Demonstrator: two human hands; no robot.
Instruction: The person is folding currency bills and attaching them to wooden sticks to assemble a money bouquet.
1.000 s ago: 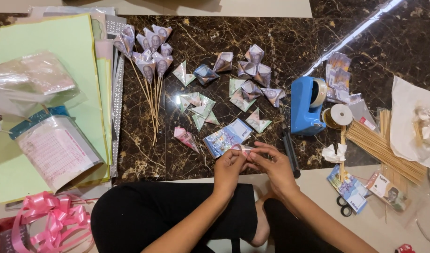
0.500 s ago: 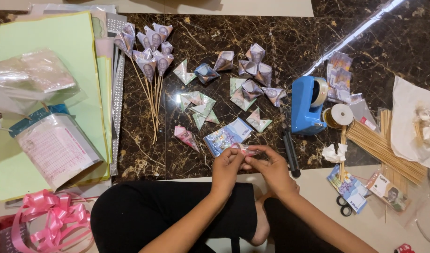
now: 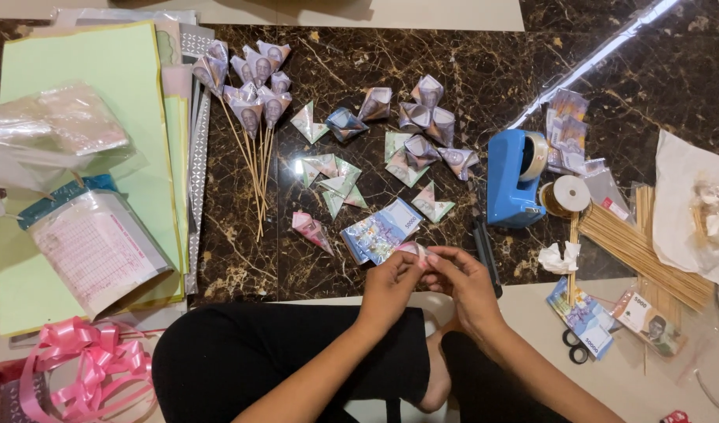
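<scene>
My left hand and my right hand meet over my lap, both pinching a small folded pinkish banknote between the fingertips. Just beyond the hands lies a short stack of flat blue banknotes. A single pink folded cone lies to its left. Several more folded note cones are scattered on the dark marble floor further out. Several folded notes on wooden sticks lie in a bunch at the upper left.
A blue tape dispenser and a tape roll sit right of centre, beside a bundle of wooden skewers. More banknotes and black scissors lie lower right. Green paper sheets, plastic packets and a pink ribbon bow are left.
Both hands have stayed over my lap, with only small finger movements on the folded note. Nothing else has moved.
</scene>
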